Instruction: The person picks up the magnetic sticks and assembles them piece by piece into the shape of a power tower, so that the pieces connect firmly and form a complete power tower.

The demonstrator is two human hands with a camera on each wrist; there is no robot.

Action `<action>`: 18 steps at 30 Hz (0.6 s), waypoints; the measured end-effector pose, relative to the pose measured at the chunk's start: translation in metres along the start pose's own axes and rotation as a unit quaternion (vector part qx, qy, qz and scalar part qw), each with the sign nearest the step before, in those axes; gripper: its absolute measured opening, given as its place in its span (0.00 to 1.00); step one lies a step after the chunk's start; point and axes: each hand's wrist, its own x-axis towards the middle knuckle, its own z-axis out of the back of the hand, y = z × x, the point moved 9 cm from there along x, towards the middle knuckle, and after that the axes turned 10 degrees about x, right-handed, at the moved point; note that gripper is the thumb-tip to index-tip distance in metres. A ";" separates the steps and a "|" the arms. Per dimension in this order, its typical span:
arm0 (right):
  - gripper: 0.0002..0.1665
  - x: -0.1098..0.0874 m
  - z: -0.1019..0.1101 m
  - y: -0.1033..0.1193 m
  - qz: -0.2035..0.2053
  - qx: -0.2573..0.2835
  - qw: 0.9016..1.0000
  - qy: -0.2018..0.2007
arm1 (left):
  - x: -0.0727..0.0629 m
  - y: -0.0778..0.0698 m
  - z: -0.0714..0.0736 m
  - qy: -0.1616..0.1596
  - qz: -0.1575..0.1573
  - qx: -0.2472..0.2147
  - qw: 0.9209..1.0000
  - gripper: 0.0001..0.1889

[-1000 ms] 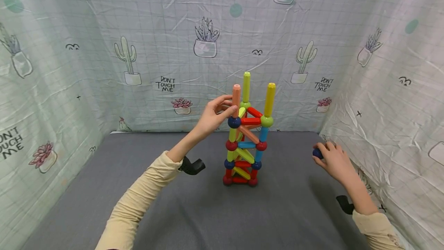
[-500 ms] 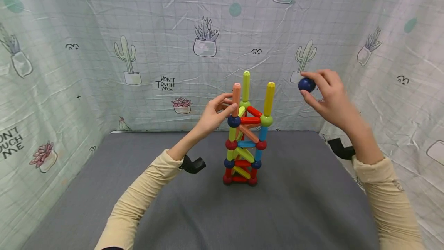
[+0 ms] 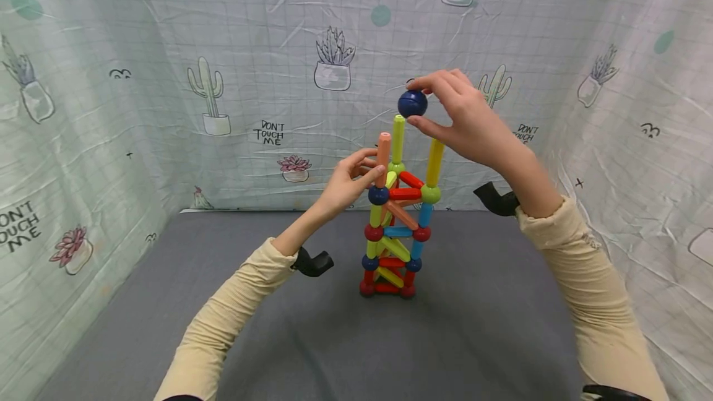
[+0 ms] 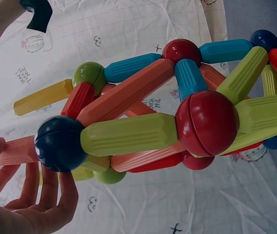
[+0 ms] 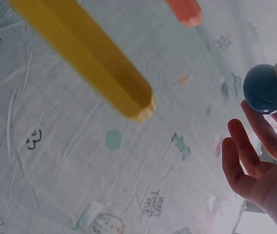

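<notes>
A tower of coloured rods and balls [image 3: 397,232] from a building set stands upright on the grey table. Three rods rise from its top: a salmon rod [image 3: 383,148], a lime green rod [image 3: 398,140] and a yellow rod [image 3: 434,163]. My left hand [image 3: 346,183] holds the salmon rod between thumb and fingers, just above a dark blue ball [image 4: 59,143]. Between thumb and fingertips, my right hand [image 3: 468,117] pinches a loose dark blue ball [image 3: 413,104], close to the green rod's top end; whether they touch I cannot tell. That hand partly hides the yellow rod's top.
The grey tabletop [image 3: 312,339] spreads around the tower. A pale curtain [image 3: 267,36] printed with cacti hangs behind and along both sides. Black wrist mounts [image 3: 313,263] sit on both forearms.
My right hand has lifted the dark blue ball from low on the right and carried it up and left, over the tower. My left hand keeps its hold on the salmon rod.
</notes>
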 end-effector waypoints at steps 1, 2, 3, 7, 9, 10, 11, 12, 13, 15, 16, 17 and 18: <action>0.23 0.002 -0.004 0.002 0.007 -0.002 1.000 0.006 | 0.000 0.000 0.000 0.001 0.000 -0.001 1.000 0.19; 0.22 0.004 -0.008 0.003 0.015 -0.004 1.000 0.012 | 0.000 -0.001 -0.001 0.002 -0.001 -0.003 1.000 0.19; 0.22 0.005 -0.013 0.004 0.021 -0.009 1.000 0.019 | 0.000 -0.001 -0.001 0.003 -0.002 -0.005 1.000 0.19; 0.23 0.008 -0.027 0.006 0.041 -0.026 0.998 0.043 | -0.001 -0.002 0.000 0.001 -0.008 -0.011 1.000 0.18; 0.23 0.008 -0.033 0.006 0.047 -0.029 0.997 0.053 | -0.001 -0.002 0.000 0.001 -0.011 -0.014 1.000 0.18; 0.24 0.008 -0.036 0.006 0.050 -0.029 0.997 0.055 | -0.001 -0.002 0.000 0.001 -0.011 -0.015 1.000 0.18; 0.24 0.007 -0.038 0.005 0.051 -0.029 0.997 0.059 | -0.001 -0.002 0.000 0.001 -0.011 -0.016 1.000 0.18; 0.24 0.007 -0.040 0.005 0.053 -0.029 0.996 0.061 | -0.001 -0.002 0.000 0.002 -0.010 -0.017 1.000 0.18; 0.24 0.006 -0.041 0.004 0.053 -0.029 0.996 0.062 | -0.002 -0.002 0.000 0.002 -0.009 -0.016 1.000 0.18; 0.25 0.005 -0.044 0.002 0.052 -0.030 0.996 0.067 | -0.001 -0.001 0.000 0.002 -0.006 -0.015 1.000 0.18; 0.25 0.004 -0.045 0.001 0.050 -0.029 0.996 0.069 | -0.001 -0.001 0.000 0.002 -0.004 -0.015 1.000 0.18; 0.25 0.004 -0.046 0.000 0.048 -0.029 0.996 0.071 | -0.001 0.000 0.000 0.002 -0.004 -0.014 1.000 0.18; 0.25 0.004 -0.047 -0.001 0.045 -0.029 0.996 0.073 | -0.001 -0.001 0.000 0.003 -0.004 -0.014 1.000 0.19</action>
